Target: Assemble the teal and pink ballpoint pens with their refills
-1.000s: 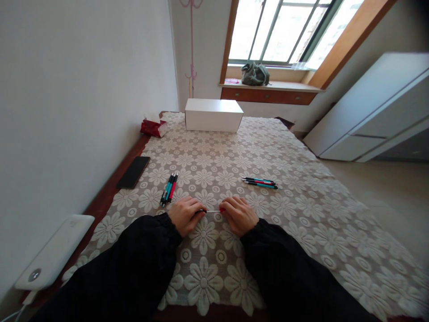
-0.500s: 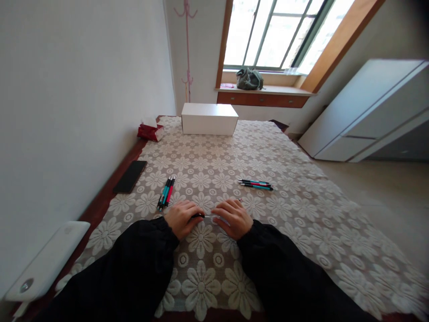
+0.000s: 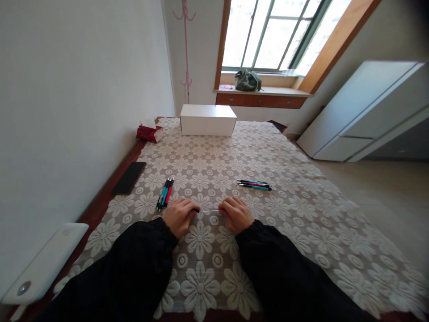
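A thin white pen refill rod (image 3: 209,210) is held level just above the flower-patterned lace cloth on the desk (image 3: 288,232), its dark end pinched in the closed grip of the left hand (image 3: 178,216) and its other end in the closed grip of the right hand (image 3: 235,214). The step in hand is judged to be pen assembly or disassembly; fine axial alignment would be called for next. Three teal-and-red pens (image 3: 165,194) lie just beyond the left hand, and further pens (image 3: 254,184) beyond the right.
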Demonstrator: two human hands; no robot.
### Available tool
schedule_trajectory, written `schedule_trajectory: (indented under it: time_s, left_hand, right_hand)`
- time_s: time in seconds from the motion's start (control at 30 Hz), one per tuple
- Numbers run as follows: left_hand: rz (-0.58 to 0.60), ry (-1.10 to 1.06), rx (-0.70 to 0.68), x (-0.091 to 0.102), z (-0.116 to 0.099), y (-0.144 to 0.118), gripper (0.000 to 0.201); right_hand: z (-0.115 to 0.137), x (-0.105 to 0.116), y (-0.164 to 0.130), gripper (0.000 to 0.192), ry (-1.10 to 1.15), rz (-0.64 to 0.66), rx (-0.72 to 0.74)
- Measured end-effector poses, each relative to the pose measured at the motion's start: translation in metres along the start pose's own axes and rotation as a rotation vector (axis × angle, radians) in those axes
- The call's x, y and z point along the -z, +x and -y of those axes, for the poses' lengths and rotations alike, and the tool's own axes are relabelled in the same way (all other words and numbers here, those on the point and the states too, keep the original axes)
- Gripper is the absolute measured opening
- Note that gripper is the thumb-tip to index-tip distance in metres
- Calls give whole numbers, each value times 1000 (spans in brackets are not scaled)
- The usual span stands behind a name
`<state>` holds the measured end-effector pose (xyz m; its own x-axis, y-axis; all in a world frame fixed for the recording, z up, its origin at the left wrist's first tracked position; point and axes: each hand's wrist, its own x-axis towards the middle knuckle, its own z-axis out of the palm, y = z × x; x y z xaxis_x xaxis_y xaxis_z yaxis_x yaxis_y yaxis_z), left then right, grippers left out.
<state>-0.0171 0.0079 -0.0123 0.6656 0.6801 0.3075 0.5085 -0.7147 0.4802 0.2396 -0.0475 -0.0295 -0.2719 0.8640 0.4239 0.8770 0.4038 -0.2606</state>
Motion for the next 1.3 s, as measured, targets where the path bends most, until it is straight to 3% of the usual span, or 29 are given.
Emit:
schedule_trajectory:
  time_s: [0.47,0.67,0.83,1.3]
  left_hand:
    - [-51,-50,-19,2,0,-1,17]
    - [-136,-109,-43,2,-3,-1,16]
    - [-222,-153,-61,2,-2,-2,11]
    - [-290,-83,-102,4,0,-2,15]
  right_hand:
    - [-5,-3,-1,12,27,19,-70]
    - [-9,-4,-1,13,89,34,-83]
    - [-11,-5,-1,13,100,39,-74]
    - [-4,-3,0,13,122,65,7]
